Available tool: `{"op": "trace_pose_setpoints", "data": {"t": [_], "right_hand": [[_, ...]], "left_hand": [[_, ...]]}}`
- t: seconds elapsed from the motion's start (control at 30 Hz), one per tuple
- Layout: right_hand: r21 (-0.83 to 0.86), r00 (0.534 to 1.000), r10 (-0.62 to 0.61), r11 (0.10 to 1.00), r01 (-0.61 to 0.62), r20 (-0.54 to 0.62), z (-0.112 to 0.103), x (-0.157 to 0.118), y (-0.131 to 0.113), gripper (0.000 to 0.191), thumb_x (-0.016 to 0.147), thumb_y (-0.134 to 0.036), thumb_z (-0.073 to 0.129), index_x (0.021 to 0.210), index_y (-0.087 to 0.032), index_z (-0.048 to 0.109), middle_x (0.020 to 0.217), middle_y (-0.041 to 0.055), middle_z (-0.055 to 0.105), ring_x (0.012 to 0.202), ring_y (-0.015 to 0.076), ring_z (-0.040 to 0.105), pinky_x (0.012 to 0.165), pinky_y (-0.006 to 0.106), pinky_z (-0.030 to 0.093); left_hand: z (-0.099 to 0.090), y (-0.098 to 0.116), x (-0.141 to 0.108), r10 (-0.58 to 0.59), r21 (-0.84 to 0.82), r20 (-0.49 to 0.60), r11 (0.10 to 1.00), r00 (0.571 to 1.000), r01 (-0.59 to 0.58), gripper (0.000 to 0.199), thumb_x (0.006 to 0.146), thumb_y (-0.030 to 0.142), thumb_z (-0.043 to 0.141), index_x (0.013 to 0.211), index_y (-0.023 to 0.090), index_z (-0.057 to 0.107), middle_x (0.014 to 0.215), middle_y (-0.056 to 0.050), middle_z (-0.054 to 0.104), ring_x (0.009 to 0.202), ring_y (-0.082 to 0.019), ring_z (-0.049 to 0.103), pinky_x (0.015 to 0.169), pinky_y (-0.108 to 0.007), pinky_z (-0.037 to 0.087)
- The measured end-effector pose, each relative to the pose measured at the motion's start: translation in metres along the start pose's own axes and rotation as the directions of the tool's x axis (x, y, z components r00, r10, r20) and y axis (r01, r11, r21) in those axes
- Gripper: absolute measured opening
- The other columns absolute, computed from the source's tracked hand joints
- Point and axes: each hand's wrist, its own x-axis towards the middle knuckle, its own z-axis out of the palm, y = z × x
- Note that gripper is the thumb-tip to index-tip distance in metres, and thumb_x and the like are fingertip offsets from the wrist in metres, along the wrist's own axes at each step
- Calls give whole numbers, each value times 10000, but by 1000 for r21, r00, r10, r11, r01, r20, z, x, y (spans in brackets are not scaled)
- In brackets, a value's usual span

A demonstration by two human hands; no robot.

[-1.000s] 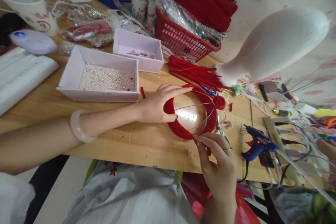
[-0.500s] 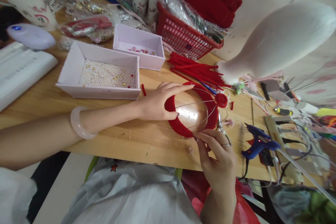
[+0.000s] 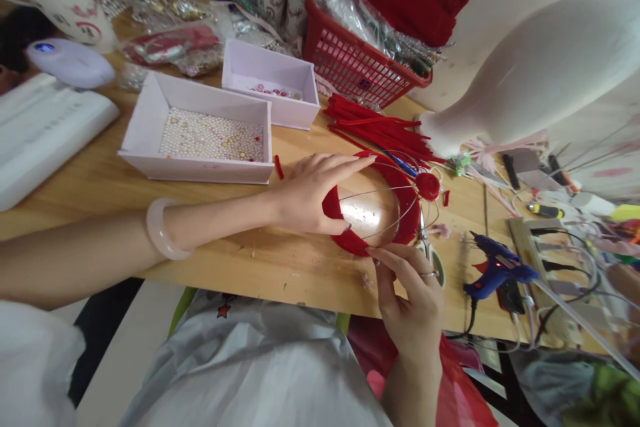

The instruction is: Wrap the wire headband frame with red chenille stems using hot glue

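Note:
A red fuzzy ring (image 3: 407, 213) with thin wires across its opening lies near the table's front edge. A round red piece (image 3: 427, 186) sits on the wires at the ring's right side. My left hand (image 3: 317, 195), a pale bangle on its wrist, grips the ring's left side between thumb and spread fingers. At the ring's front edge, the thumb and forefinger of my right hand (image 3: 407, 280) pinch the red rim. Scissors (image 3: 434, 260) lie partly behind my right hand.
Pale boxes of pearls (image 3: 195, 170) and gems (image 3: 270, 107) stand behind my left arm. Red stems (image 3: 380, 130), a red basket (image 3: 360, 67) and a white head form (image 3: 530, 73) are farther back. A blue glue gun (image 3: 493, 270) and cables lie to the right.
The whole view has shifted slightly, so most objects appear a little farther right. Both hands keep nearly the same hold on the ring.

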Motion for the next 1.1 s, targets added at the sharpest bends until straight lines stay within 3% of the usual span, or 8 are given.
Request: {"op": "trace_pose_setpoints", "data": {"t": [0.37, 0.73, 0.93, 1.1], "right_hand": [[-4, 1000, -1, 1000, 1, -14, 0, 1, -2, 323, 905, -35, 524, 1071, -250, 699, 957, 44, 654, 856, 173, 651, 728, 306, 535], [8, 1000, 7, 1000, -7, -14, 0, 2, -4, 320, 907, -37, 521, 1058, -250, 707, 960, 46, 655, 865, 175, 655, 731, 313, 541], [16, 1000, 27, 1000, -27, 2, 0, -1, -3, 319, 914, -41, 516, 1083, -243, 696, 950, 49, 642, 823, 166, 642, 675, 291, 537], [23, 1000, 17, 1000, -17, -4, 2, 0, -3, 320, 908, -26, 524, 1085, -232, 694, 958, 45, 640, 833, 154, 638, 686, 278, 533]], "left_hand": [[-2, -1, 1, 3, 6, 10, 1000, 1000, -3, 885, 735, 285, 705, 1532, 262, 321, 1565, -104, 418, 1397, -296, 400, 1152, -470, 276], [-3, 1, 2, -4, -12, 9, 1000, 1000, 4, 875, 720, 269, 703, 1518, 183, 355, 1553, -136, 432, 1387, -300, 410, 1160, -454, 277], [-6, -6, 3, -80, -140, 62, 986, 995, 88, 687, 826, 274, 507, 1502, 302, 390, 1569, -24, 426, 1412, -285, 388, 1174, -493, 253], [-5, -6, 3, -55, -121, 54, 991, 997, 62, 792, 750, 272, 568, 1517, 255, 371, 1576, -70, 410, 1409, -332, 377, 1163, -534, 254]]}}
